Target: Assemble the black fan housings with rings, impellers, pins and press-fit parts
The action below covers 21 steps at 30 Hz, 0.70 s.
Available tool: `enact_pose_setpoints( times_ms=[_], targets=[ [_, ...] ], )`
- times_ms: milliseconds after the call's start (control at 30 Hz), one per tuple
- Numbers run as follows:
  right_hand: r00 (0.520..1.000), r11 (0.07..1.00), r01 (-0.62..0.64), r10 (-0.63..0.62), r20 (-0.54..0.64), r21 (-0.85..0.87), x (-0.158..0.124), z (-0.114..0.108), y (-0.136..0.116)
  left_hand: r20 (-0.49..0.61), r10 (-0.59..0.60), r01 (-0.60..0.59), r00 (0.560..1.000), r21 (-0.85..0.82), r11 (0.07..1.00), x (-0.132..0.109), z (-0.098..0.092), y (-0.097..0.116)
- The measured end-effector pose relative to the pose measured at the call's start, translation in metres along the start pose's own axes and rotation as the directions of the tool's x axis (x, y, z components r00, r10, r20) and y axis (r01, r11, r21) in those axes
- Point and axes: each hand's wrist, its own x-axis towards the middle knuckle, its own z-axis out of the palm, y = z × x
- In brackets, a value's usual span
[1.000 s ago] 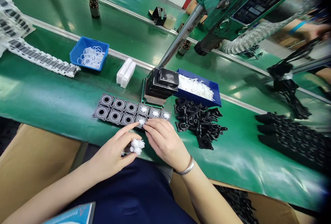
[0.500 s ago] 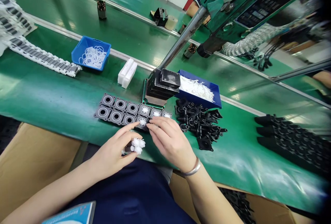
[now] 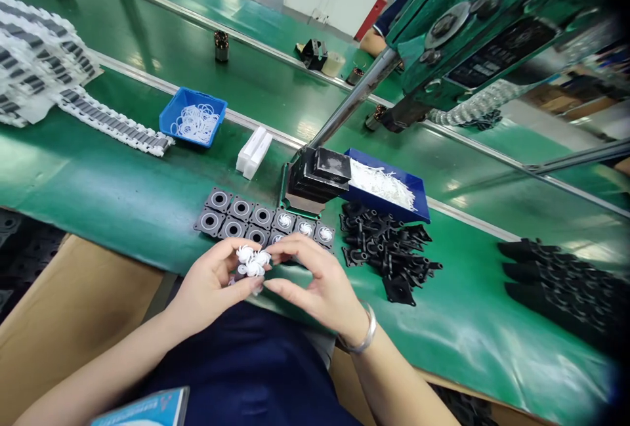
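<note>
closest to the camera, a blue-and-white badge [image 3: 147, 409] is hanging against the person's dark blue clothing. the left hand [image 3: 207, 288] is holding a small bunch of white finned wheels [image 3: 253, 263] between thumb and fingers, just above the near edge of the green desk [image 3: 453, 327]. the right hand [image 3: 322, 285], wearing a silver bracelet [image 3: 367, 331] at the wrist, is curving in from the other side; its fingertips are meeting the bunch, thumb parted from index finger, though i cannot tell whether it is pinching a wheel.

just beyond the hands, square black housings [image 3: 232, 228] are lying in two rows. in the far row, the three toward the left are showing pale rings and the three toward the right are carrying white wheels; the near row is partly hiding behind the fingers. loose black parts [image 3: 384, 252] are heaping up to the right.

farther back, a black block [image 3: 317, 180] is standing between white blocks [image 3: 253, 153] and a dark blue bin [image 3: 419, 206] of white strips. a lighter blue bin [image 3: 172, 117] is holding white rings. beyond the rail, a copper-wound core [image 3: 221, 48] is standing upright.
</note>
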Motion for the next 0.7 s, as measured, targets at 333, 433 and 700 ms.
enact_pose_setpoints(
  times_ms=[333,433,700],
  targets=[
    [0.997,0.982,-0.049,0.036,0.073,0.183,0.01,0.015,-0.004,0.099,-0.073,0.092,0.992,-0.211,0.973,-0.005,-0.007,-0.003],
    [0.991,0.979,-0.091,0.071,0.116,0.183,0.009,0.014,-0.007,0.073,-0.015,0.026,0.997,-0.151,0.988,-0.006,-0.005,-0.006],
    [0.966,0.876,-0.237,0.259,0.004,0.42,0.019,0.013,-0.003,0.011,-0.021,0.023,1.0,-0.139,0.99,-0.005,-0.012,0.008]
  ],
)
